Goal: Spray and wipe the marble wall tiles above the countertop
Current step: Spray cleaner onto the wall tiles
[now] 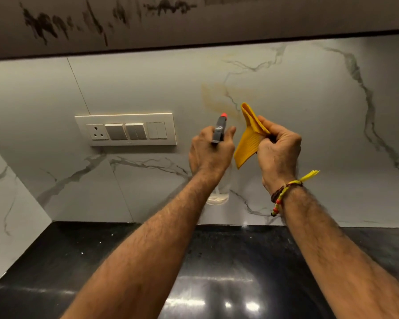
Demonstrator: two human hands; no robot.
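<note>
Head view is showing you facing the marble wall tiles (309,107) above the black countertop (55,261), a switch panel (126,129) sitting left of your raised hands, your left hand (211,149) gripping the spray bottle (219,127) aimed at a yellowish stain (217,100), your right hand (279,146) pinching the yellow cloth (249,137) just beside it.

Left hand (211,149) grips a spray bottle (219,128) aimed at a yellowish stain (217,100) on marble tiles (309,107); right hand (279,147) holds a yellow cloth (249,137) above the black worktop (55,261).
</note>
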